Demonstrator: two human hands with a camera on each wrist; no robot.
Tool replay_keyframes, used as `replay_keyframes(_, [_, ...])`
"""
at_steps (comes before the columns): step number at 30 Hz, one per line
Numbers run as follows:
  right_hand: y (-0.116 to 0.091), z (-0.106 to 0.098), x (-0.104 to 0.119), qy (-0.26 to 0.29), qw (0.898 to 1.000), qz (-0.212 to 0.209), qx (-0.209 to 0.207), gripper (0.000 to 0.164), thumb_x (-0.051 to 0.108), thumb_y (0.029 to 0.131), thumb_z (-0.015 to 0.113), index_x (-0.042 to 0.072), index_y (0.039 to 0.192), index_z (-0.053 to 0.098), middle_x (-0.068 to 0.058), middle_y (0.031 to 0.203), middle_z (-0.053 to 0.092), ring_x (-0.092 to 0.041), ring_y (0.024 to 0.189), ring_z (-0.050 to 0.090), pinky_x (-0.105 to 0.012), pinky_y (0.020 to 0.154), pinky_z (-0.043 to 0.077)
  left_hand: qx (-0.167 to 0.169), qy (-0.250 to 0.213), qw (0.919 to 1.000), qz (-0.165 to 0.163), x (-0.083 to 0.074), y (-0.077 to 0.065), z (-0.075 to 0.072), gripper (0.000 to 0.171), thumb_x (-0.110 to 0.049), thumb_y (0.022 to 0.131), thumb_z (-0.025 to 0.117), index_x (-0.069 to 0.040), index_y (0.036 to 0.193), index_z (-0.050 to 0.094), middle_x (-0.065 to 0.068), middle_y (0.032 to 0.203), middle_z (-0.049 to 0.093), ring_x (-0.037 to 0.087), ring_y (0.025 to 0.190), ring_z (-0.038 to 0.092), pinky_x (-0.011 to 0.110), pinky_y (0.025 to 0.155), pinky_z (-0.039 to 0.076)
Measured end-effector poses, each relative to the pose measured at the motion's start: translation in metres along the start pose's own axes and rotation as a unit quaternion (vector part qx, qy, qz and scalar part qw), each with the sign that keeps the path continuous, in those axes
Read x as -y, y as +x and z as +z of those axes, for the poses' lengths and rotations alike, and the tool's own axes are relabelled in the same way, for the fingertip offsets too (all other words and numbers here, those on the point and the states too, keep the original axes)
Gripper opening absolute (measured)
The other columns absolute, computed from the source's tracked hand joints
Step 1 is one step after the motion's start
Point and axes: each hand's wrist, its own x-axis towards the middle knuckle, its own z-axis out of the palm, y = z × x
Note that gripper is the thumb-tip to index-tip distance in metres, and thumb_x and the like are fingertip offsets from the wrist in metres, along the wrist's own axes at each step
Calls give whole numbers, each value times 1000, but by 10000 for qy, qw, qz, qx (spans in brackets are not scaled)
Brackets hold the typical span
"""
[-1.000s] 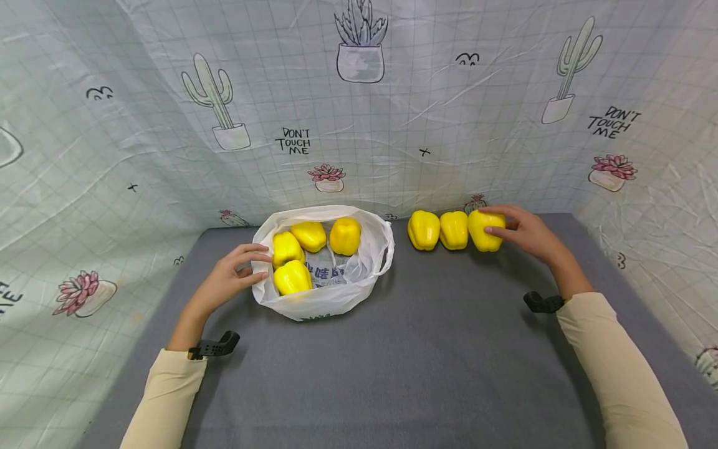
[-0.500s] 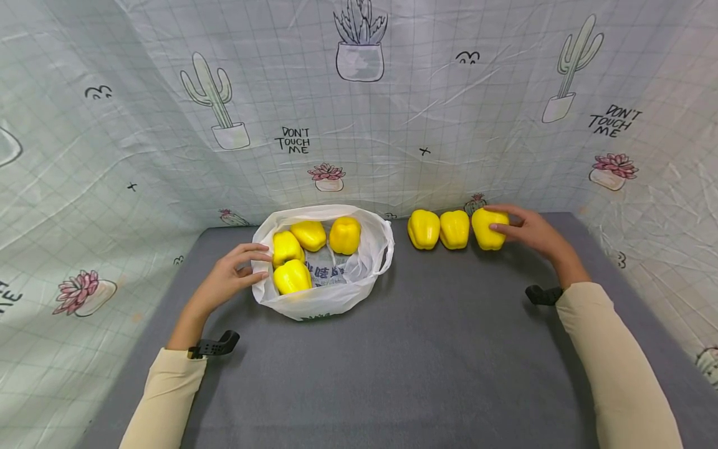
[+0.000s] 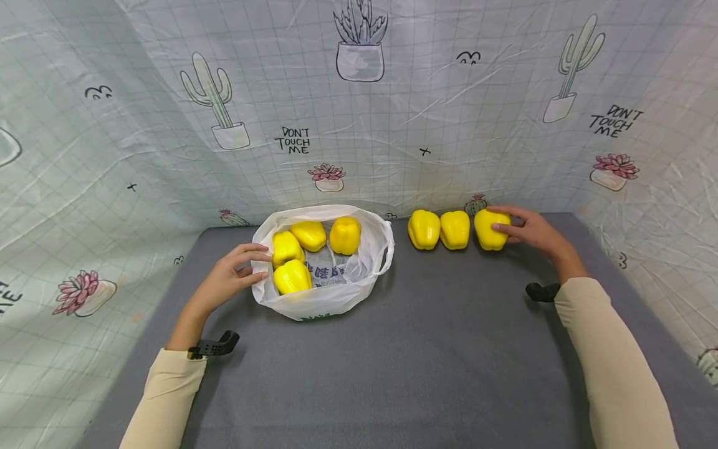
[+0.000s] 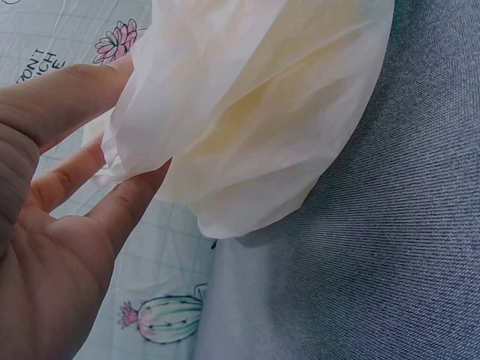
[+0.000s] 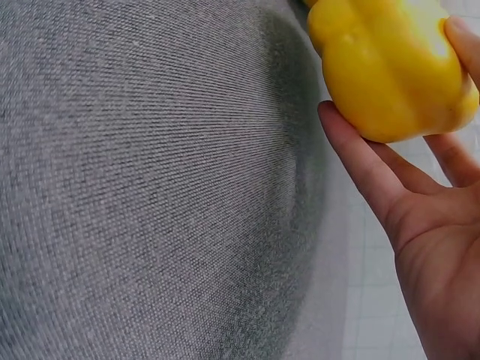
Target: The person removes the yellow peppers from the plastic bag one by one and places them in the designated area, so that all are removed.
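My left hand holds the left rim of a white plastic bag, thumb and fingertips at its edge. Several yellow bell peppers lie inside the bag, over a printed sheet. Across the table my right hand grips another yellow bell pepper, thumb on its near side and fingers along its far side. In the right wrist view fingers also show under this pepper. In the left wrist view the bag's side hangs in folds against my fingers.
Two more yellow bell peppers, one beside the other, stand in a row between the bag and my right hand. A grey cloth covers the table. Behind rises a printed curtain close to the row.
My right hand has shifted slightly right with its pepper, widening the gap to the two standing ones. My left hand and the bag stay put.
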Motion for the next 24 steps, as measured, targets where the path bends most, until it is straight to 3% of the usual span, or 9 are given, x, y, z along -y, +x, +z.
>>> replay_keyframes(7, [6,4,-2,168,9998,135,34,64,40,103,60,19,159,36,-18,167,19,-44,140,39,-62,103,45,-4,43,10000,-25,0,-1,0,33,-12,94,75,-4,126,69,8,145,51,28,135,44,57,102,46])
replay_keyframes(15, [10,8,-3,43,10000,-33,56,64,41,103,60,19,159,38,-16,168,18,-44,142,37,-62,103,45,-25,99,9999,-16,2,-1,0,32,-13,94,75,-5,124,70,7,144,52,25,134,45,56,102,46])
replay_keyframes(24, [10,9,-15,31,9998,-153,-104,63,41,104,58,21,159,36,-14,168,19,-43,151,19,-64,108,35,10,25,10000,-47,4,-1,-1,32,-13,94,75,-5,125,70,7,144,52,26,134,44,56,103,46])
